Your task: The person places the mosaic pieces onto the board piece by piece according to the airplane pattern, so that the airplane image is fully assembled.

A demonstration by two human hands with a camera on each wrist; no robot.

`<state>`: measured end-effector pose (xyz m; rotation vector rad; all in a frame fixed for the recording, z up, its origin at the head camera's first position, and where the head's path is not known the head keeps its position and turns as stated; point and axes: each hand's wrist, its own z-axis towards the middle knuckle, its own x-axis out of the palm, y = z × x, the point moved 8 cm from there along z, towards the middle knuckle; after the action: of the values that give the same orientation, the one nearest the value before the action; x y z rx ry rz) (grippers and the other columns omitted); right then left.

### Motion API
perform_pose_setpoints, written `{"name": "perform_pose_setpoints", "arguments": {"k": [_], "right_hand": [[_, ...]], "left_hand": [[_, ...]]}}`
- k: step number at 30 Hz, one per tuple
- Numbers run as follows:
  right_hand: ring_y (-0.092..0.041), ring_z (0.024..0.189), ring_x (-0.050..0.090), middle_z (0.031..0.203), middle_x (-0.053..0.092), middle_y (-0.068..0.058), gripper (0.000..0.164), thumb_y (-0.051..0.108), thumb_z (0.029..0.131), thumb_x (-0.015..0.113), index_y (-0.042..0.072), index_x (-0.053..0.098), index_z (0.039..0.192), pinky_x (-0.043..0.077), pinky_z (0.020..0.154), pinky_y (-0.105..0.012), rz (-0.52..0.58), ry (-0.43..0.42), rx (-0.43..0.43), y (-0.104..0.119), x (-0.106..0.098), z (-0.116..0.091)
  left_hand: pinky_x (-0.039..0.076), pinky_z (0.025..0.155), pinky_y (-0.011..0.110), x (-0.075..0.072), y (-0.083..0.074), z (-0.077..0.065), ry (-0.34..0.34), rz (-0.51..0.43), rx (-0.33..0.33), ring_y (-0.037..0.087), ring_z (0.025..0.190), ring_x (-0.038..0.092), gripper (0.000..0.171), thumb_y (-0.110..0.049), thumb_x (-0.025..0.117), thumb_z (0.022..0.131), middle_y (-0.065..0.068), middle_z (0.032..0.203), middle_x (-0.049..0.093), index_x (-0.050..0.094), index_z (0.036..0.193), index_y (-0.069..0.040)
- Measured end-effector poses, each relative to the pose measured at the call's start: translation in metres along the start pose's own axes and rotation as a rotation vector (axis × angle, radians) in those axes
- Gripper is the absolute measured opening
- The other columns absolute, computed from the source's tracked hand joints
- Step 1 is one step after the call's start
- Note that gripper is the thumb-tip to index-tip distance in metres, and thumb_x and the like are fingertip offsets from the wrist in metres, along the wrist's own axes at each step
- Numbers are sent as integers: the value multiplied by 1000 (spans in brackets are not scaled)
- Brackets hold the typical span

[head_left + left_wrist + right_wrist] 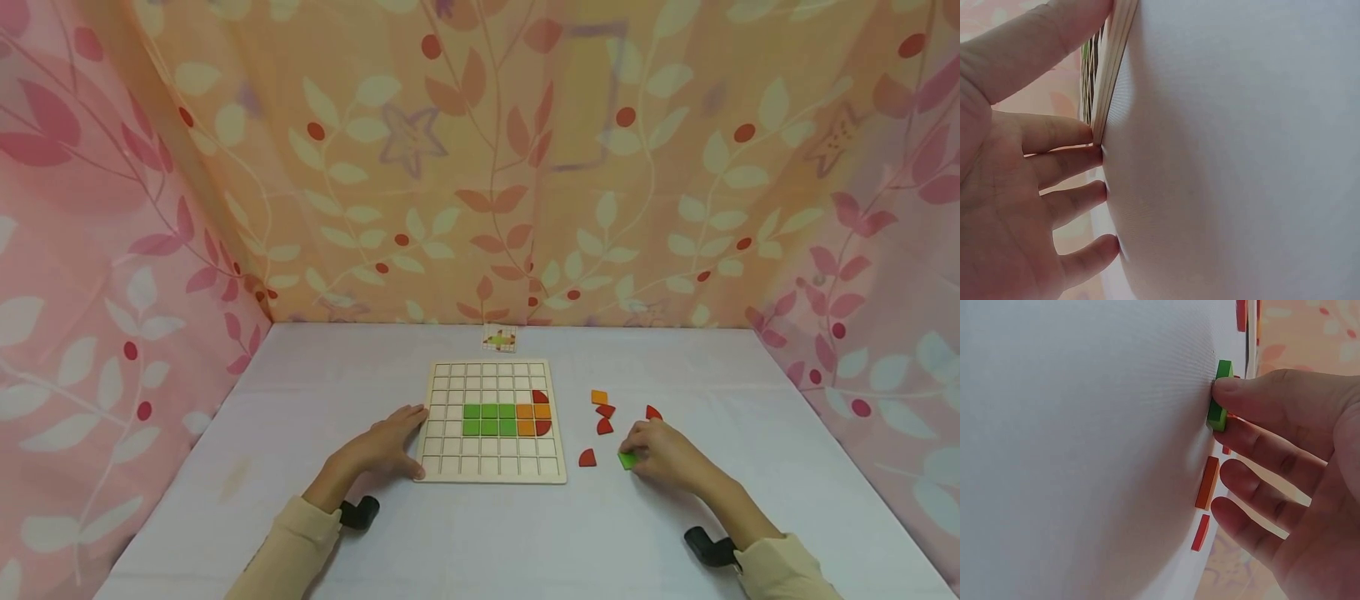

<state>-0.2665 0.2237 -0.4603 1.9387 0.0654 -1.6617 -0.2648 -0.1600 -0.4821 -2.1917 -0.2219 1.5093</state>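
My left hand (382,442) rests at the left edge of a wooden grid board (491,481), its thumb by the near corner. In the left wrist view its fingers are spread, fingertips right at the board's side. On the board, several green square tiles (489,419) form two rows, with three orange squares (523,411) and two red quarter-circle pieces (540,397) at their right. My right hand (663,454) pinches a loose green square tile (1219,412) between thumb and index finger, close to the tabletop. An orange tile (1207,482) lies near its other fingertips.
Between board and right hand lie red pieces (587,457) and an orange square (599,397). Another red piece (654,412) shows just beyond the right hand. A small pattern card (499,337) lies behind the board. Patterned curtains (487,167) surround the white table (300,375).
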Motion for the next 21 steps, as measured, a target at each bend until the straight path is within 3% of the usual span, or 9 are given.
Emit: {"name": "perform_pose_setpoints", "arguments": {"k": [21], "right_hand": [[-12,86,55,86,64,9,18,5,74,79,12,77,90,52,76,-32,-83,21,-20,6,-1,1]], "left_hand": [[22,116,61,2,-1,0,9,24,3,35,150,20,99,-28,86,71,13,160,29,33,151,-5]]}}
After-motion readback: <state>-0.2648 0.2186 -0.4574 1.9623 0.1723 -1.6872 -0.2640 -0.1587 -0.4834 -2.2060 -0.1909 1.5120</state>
